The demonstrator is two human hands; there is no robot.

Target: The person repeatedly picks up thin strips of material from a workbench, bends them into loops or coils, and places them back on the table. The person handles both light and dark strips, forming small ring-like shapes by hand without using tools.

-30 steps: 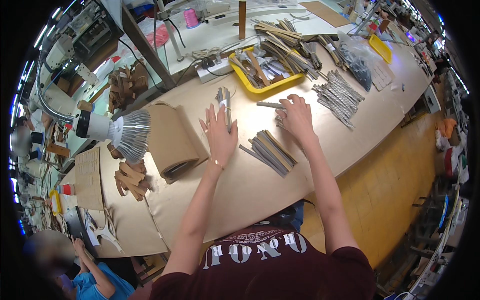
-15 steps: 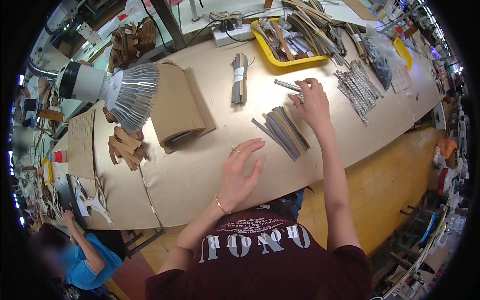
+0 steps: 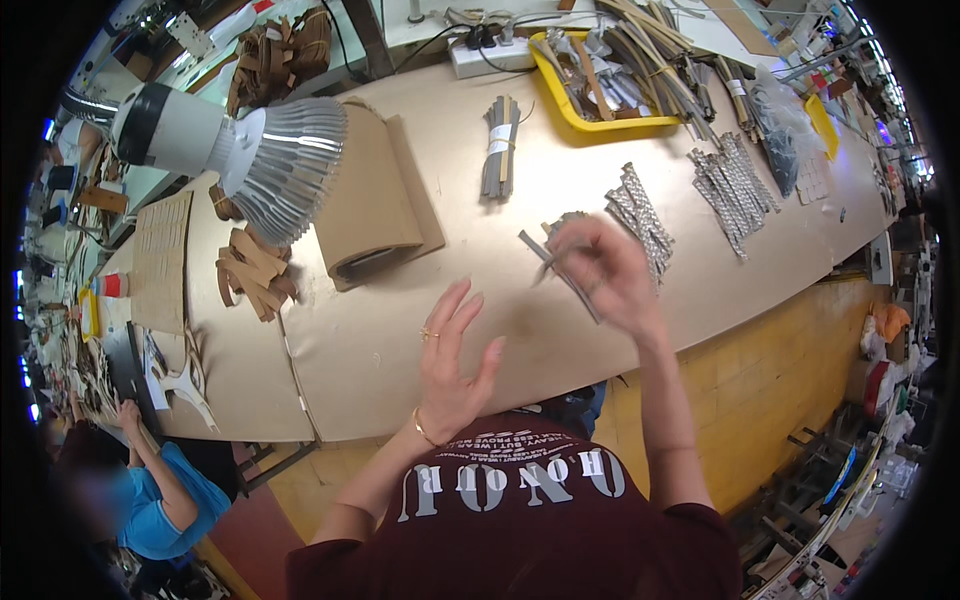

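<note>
My left hand (image 3: 455,370) hovers above the table's near side, fingers spread, holding nothing. My right hand (image 3: 605,275), smeared by motion, is over a small pile of flat grey strips (image 3: 568,285) and hides most of it. Something thin and dark shows blurred at its fingertips; whether the hand grips it is unclear. Just beyond that hand lies a group of silvery braided strips (image 3: 640,215). A second braided group (image 3: 735,190) lies farther right. Farther back, a bundle of grey and tan strips (image 3: 498,150) is wrapped with a white band.
A folded brown cardboard piece (image 3: 375,200) and a large ribbed lamp (image 3: 285,165) stand at the left. Brown strips (image 3: 255,275) lie beside them. A yellow tray (image 3: 610,125) with scraps sits at the back near a white power strip (image 3: 490,58). A person in blue (image 3: 175,500) works lower left.
My right hand has come back from the braided strips to the grey strip pile, uncovering the braided group. My left hand stays open, slightly farther left. The whole view has shifted a little.
</note>
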